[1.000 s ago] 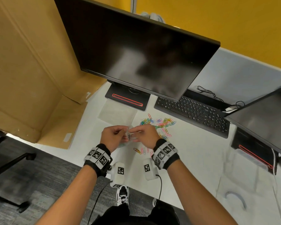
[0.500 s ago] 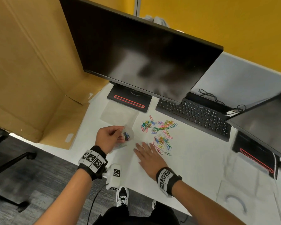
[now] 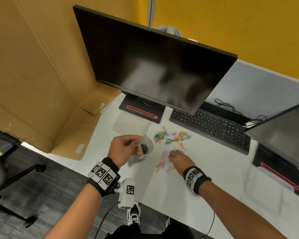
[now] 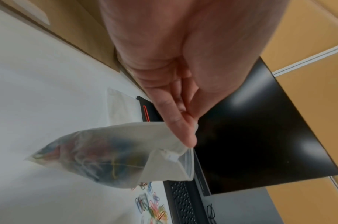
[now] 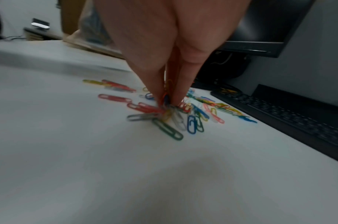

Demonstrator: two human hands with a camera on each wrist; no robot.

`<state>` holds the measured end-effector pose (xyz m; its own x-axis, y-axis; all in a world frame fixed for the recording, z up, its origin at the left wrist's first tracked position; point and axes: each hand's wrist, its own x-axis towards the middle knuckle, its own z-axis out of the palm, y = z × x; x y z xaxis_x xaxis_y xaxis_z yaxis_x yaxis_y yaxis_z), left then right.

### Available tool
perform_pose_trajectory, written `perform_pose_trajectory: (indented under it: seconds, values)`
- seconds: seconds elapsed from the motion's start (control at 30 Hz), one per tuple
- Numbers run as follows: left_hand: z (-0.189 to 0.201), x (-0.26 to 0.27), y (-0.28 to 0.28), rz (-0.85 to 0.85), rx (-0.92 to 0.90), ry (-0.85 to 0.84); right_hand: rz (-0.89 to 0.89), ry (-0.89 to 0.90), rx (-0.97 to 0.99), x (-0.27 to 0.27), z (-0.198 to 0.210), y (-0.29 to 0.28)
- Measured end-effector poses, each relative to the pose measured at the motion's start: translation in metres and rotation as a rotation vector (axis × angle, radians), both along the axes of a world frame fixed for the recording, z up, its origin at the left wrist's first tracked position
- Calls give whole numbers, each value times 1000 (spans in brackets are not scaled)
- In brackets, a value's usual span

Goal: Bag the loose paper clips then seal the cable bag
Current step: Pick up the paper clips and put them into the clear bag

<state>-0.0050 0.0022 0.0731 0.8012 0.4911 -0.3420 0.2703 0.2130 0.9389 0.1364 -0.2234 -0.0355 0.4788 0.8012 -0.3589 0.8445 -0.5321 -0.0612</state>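
Note:
My left hand (image 3: 126, 149) (image 4: 185, 131) pinches the mouth of a small translucent zip bag (image 3: 146, 149) (image 4: 114, 154) and holds it above the white desk (image 3: 188, 183); several coloured clips lie inside it. Loose coloured paper clips (image 3: 173, 137) (image 5: 176, 115) are scattered on the desk in front of the keyboard, with a few more (image 3: 161, 166) nearer the front edge. My right hand (image 3: 177, 156) (image 5: 167, 98) reaches down into the near side of the pile, its fingertips pinching a few clips. A flat translucent bag (image 3: 129, 125) (image 4: 122, 104) lies beside the monitor base.
A large black monitor (image 3: 154, 66) stands at the back, and a black keyboard (image 3: 212, 125) lies just beyond the clips. A second monitor (image 3: 283, 133) is at the right. A cardboard box (image 3: 33, 75) stands at the left and an office chair (image 3: 5, 161) by the desk corner.
My right hand left the bag, passed flat over the desk, and now pinches into the clip pile farther out. My left hand keeps hold of the bag.

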Motion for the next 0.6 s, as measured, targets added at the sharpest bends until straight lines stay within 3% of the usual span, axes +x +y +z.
perform_pose_trajectory:
  seconds: [0.1,0.2,0.27,0.33,0.4,0.47,0.53,0.6]
  values:
    - [-11,6,-9,4,-21,30,-266,73,81,16,6,1]
    - [-20,12,-16,6,-29,53,-752,246,449,26,20,-5]
    - [-24,17,-22,1,-40,65,-990,425,678,25,36,-6]
    - [-26,21,-27,-4,-57,75,-1135,740,936,19,60,0]
    - [-28,26,-31,-20,-63,85,-1156,1079,1119,12,83,11]
    - [-30,31,-36,-34,-55,93,-1093,1224,1114,6,98,24]
    - [-31,36,-39,-37,-39,96,-1050,1223,1055,-1,99,35]
    - [-32,38,-42,-37,-34,99,-1027,1095,979,-7,89,44]
